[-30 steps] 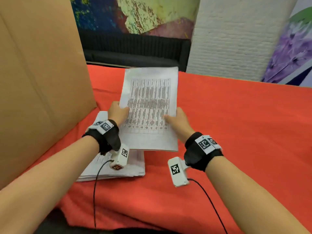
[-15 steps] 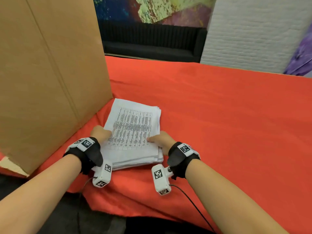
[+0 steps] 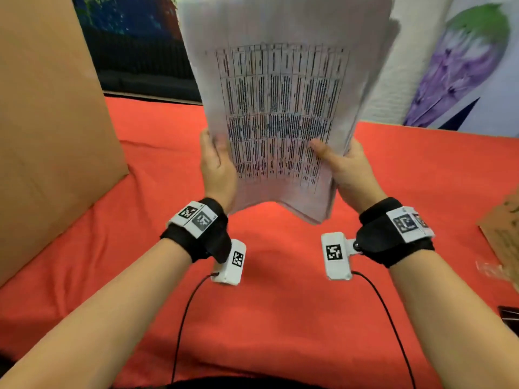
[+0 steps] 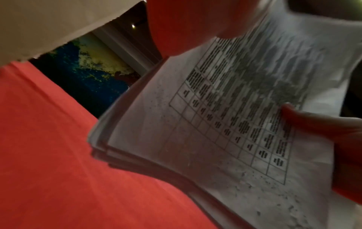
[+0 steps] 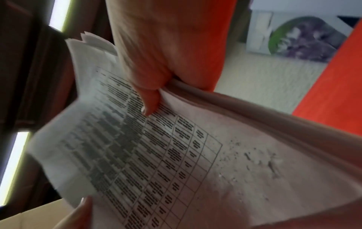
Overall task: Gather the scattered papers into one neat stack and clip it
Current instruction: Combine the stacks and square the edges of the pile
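I hold the thick stack of white printed papers upright in the air above the red-cloth worktop, lifted clear of it, its printed table facing me. My left hand grips the stack's lower left edge, thumb lying on the front sheet and the other fingers hidden behind. My right hand grips the lower right edge the same way, thumb pressed across the print. In the right wrist view the sheet edges sit uneven at one corner. A tall brown cardboard panel stands along the worktop's left edge. At the right edge lie a flat piece of brown cardboard and, nearer me, a small black object I cannot identify.
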`<action>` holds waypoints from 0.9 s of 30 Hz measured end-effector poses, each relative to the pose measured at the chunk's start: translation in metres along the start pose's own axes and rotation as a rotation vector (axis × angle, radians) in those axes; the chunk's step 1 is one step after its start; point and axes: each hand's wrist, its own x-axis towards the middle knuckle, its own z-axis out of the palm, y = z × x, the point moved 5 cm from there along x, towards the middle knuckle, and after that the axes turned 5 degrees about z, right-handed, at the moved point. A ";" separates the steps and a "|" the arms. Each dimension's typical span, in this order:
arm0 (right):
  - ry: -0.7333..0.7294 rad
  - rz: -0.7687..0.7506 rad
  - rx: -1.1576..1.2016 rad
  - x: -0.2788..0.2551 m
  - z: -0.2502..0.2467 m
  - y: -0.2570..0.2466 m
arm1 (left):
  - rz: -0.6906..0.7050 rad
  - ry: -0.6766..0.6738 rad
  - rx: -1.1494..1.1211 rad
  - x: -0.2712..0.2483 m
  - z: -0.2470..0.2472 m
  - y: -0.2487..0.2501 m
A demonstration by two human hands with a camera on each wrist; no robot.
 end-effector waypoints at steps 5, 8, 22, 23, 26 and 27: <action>-0.018 0.115 -0.111 -0.027 -0.047 0.037 | -0.144 -0.089 -0.101 -0.037 0.038 -0.038; -0.069 0.189 -0.100 -0.051 -0.056 0.058 | -0.352 -0.214 -0.080 -0.065 0.052 -0.081; 0.773 0.276 0.518 -0.048 -0.110 0.104 | -1.122 -0.432 -0.218 -0.118 0.064 -0.097; 0.775 0.332 0.577 -0.054 -0.107 0.111 | -1.131 -0.439 -0.323 -0.123 0.069 -0.093; 0.657 0.503 0.603 -0.063 -0.104 0.121 | -1.096 -0.316 -0.354 -0.122 0.058 -0.099; 0.590 0.525 0.564 -0.064 -0.110 0.123 | -1.047 -0.293 -0.310 -0.116 0.049 -0.101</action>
